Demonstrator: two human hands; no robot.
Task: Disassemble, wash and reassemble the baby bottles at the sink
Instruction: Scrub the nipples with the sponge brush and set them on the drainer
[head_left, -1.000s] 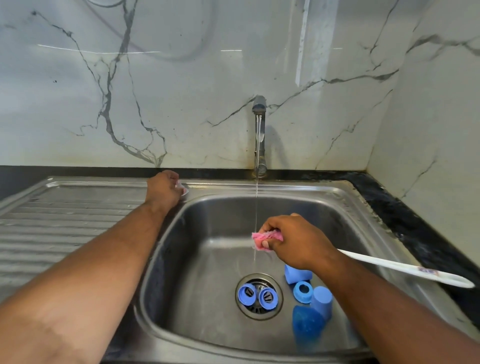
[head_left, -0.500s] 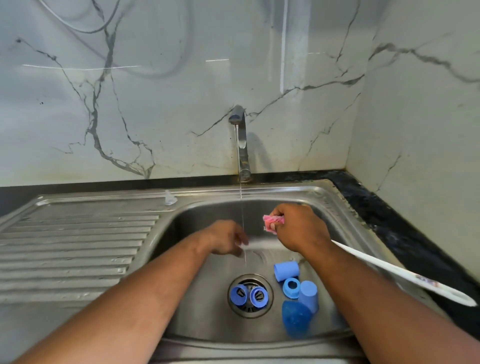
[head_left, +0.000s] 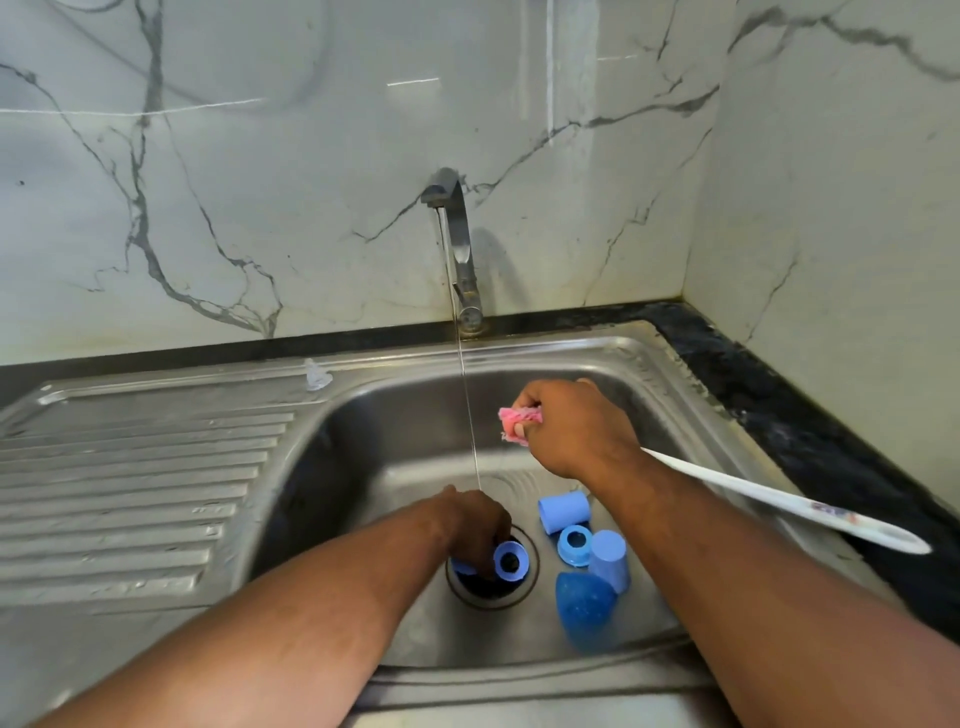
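Drain (head_left: 525, 590), lower centre: my left hand (head_left: 475, 522) curls over a blue ring (head_left: 510, 558) there, though I cannot tell if it is pinched. My right hand (head_left: 571, 431) clutches the pink brush (head_left: 519, 418), centre right. I should lift the ring straight under the stream (head_left: 466, 415).

The steel sink (head_left: 649, 364) sat in a black worktop (head_left: 779, 410). A clear teat (head_left: 318, 375) stood on its back rim, by the ridged drainboard (head_left: 145, 483). On the basin floor lay blue parts: a cap on its side (head_left: 563, 512), a ring (head_left: 574, 544), a second cap (head_left: 609, 560) and a dome (head_left: 584, 605). Another ring (head_left: 509, 558) lay on the drain strainer (head_left: 488, 597). A bottle brush (head_left: 779, 501) crossed the right rim.
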